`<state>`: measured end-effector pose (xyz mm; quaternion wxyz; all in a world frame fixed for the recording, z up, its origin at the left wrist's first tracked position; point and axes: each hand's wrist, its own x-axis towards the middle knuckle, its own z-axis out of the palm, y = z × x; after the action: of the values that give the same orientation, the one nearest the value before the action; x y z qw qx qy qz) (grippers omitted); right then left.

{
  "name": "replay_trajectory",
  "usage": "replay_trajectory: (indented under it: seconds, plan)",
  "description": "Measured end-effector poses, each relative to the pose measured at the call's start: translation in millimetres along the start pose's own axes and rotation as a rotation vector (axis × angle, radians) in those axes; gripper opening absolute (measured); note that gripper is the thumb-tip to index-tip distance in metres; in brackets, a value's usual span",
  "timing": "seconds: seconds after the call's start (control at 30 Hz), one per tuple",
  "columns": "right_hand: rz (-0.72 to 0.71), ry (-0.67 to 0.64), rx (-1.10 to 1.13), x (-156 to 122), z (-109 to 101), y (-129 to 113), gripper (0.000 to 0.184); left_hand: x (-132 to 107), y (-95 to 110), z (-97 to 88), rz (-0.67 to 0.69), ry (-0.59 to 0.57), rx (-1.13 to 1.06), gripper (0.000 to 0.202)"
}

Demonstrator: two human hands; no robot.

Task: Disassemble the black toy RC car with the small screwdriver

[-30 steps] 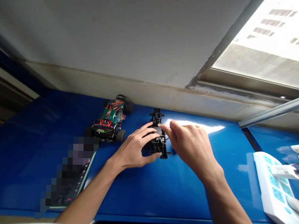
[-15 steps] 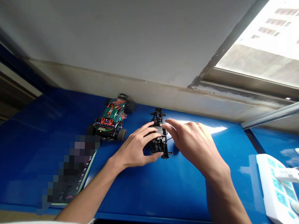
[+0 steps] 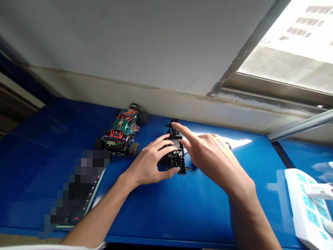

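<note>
A black toy car chassis (image 3: 177, 144) lies lengthwise on the blue table, its wheels off. My left hand (image 3: 151, 159) grips it from the left, with the fingers spread over its middle and the thumb at its near end. From the right, my right hand (image 3: 211, 152) reaches over it. Its index finger is stretched out to the far end of the chassis, and the thumb is near the middle. The other right fingers are largely hidden. A thin dark wire runs from the chassis toward the right hand, with a dark part beneath that hand.
An assembled green and orange toy car (image 3: 122, 130) stands to the left. Nearer, a flat dark sheet or screen (image 3: 79, 205), partly blurred out, lies on the table (image 3: 152, 215). A white power strip (image 3: 300, 213) with plugs is at the right. A wall (image 3: 131, 47) bounds the back.
My right index finger has stretched forward and left to the chassis's far end. A small dark object now shows beyond my right hand. My left hand keeps its place on the chassis.
</note>
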<state>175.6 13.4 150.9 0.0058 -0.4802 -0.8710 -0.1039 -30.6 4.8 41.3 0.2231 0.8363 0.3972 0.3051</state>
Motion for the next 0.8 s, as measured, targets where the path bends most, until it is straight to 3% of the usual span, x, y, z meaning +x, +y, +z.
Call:
replay_trajectory:
  seconds: [0.07,0.27,0.43,0.5,0.6,0.67,0.77,0.8]
  plan:
    - [-0.038,-0.005,0.042,-1.1,-2.0,-0.7,0.063,0.3,-0.3,0.4,-0.003,0.005,0.0,0.052]
    - [0.116,-0.019,-0.008,0.5,0.7,0.9,0.04,1.4,-0.8,1.2,-0.001,0.041,-0.016,0.049]
    - [-0.008,-0.025,0.139,1.3,-1.3,6.2,0.052,2.7,-1.6,1.1,-0.008,0.058,-0.018,0.049]
    - [0.037,-0.035,0.128,2.5,-1.6,6.6,0.038,2.5,-2.4,1.0,-0.006,0.061,-0.021,0.048]
    - [0.099,-0.044,0.067,4.8,1.0,7.4,0.039,1.7,-3.4,1.4,-0.004,0.056,-0.021,0.048]
    - [0.048,-0.026,0.081,4.9,2.5,8.7,0.038,1.5,-3.8,1.8,-0.008,0.052,-0.018,0.048]
    - [-0.045,0.004,0.169,3.5,0.8,9.4,0.054,1.4,-4.1,2.4,-0.013,0.055,-0.017,0.049]
    - [-0.045,0.003,0.182,3.4,-0.5,9.0,0.05,1.4,-4.2,2.5,-0.012,0.057,-0.019,0.049]
